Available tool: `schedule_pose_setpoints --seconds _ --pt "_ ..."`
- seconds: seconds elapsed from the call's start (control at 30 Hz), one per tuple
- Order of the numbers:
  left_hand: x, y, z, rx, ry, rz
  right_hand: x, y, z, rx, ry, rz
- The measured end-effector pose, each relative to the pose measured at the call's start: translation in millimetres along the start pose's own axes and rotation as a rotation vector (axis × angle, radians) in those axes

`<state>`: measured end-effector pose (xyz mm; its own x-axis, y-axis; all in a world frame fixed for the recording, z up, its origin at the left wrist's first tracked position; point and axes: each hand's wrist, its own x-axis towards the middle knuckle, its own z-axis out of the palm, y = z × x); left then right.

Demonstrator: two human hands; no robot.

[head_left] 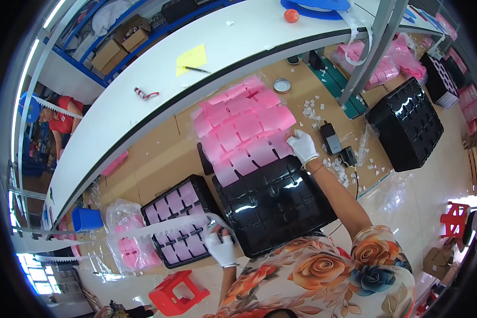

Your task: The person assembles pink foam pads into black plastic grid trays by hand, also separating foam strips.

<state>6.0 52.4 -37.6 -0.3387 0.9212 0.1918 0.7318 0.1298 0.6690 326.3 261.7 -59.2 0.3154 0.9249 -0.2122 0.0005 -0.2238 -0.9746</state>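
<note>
Clock ctr = lg blk molded tray (270, 212). Pink slotted sheets (237, 124) at 11 o'clock, by its far edge. R gloved hand (303, 147) at 1, touching sheets' edge. L gloved hand (221, 250) at 8, nr purple-lined blk tray (205, 195) at 9. Red plastic stool (170, 288) btwn 7 & 8.

The cream short-sleeved shirt (334, 289) bears large orange roses (319, 271) and a dark-blue rose (375, 280). The gloves (303, 147) are white.

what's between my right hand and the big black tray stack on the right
In the head view, a dark device, a smaller black block and clear plastic lie between your right hand and the stack, with white scraps scattered nearby.
</note>
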Motion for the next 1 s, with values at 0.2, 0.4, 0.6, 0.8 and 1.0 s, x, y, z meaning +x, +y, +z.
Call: schedule_pose_setpoints --seconds 0.2,0.4,0.6,0.8,1.0 --pt "55 16 65 -0.255 0.118 0.017 -41 -2 -4 0.087 -0.051 0.109" --pt "127 5 56 0.214 0.194 -0.058 -58 1 -25 -0.155 0.014 -0.019" --pt "124 5 76 0.343 -0.09 -0.023 -87 10 -44 -0.254 0.004 0.073" --pt "139 -15 109 0.228 0.092 0.129 -95 3 -44 -0.141 -0.048 0.161" --pt "158 -11 127 0.308 -0.157 0.129 -75 -18 -32 0.148 -0.134 0.187"
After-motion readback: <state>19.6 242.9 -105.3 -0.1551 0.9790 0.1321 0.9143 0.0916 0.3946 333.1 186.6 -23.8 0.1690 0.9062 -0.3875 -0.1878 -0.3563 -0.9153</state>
